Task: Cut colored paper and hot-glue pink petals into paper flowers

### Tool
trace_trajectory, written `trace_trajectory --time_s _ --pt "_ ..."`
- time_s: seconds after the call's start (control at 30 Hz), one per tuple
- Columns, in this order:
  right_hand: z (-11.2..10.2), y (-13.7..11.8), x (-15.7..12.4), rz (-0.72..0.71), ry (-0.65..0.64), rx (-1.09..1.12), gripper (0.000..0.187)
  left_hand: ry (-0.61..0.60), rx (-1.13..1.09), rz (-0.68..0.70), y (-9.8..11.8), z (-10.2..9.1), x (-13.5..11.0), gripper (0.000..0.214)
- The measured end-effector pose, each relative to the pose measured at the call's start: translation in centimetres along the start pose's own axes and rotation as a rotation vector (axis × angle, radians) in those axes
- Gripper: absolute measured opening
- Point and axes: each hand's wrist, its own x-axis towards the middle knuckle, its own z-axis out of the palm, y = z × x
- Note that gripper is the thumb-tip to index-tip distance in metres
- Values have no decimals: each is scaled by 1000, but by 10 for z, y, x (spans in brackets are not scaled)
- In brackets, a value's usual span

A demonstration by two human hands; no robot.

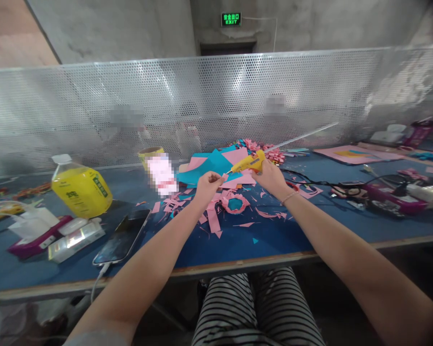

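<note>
My right hand (269, 176) is closed around the handle of a yellow hot glue gun (247, 162), with a long clear glue stick (303, 137) jutting from its back. The gun's nozzle points left, close to a small pink paper piece (224, 178) pinched in my left hand (210, 185). Whether nozzle and paper touch, I cannot tell. Just below lies a ring of pink paper with a blue middle (236, 204). Pink scraps (213, 218) are strewn around it. Behind my hands are blue sheets (202, 168) and pink sheets of paper.
To the left stand a yellow-liquid bottle (81, 187), a purple tissue pack (39, 238) and a phone (122, 238) on a charging cable. A perforated metal screen (216, 101) runs along the back. Cables and another purple pack (397, 199) lie at right. The table's front edge (245, 264) is near my lap.
</note>
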Motion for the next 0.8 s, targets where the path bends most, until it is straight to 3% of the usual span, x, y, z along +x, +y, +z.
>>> trace_trajectory --time_s 0.53,0.8 --pt "0 1 1 -11 -32 -53 35 28 12 24 1 -2 1 24" --pt "-7 9 2 73 -97 -79 41 26 5 32 -1 -2 2 20"
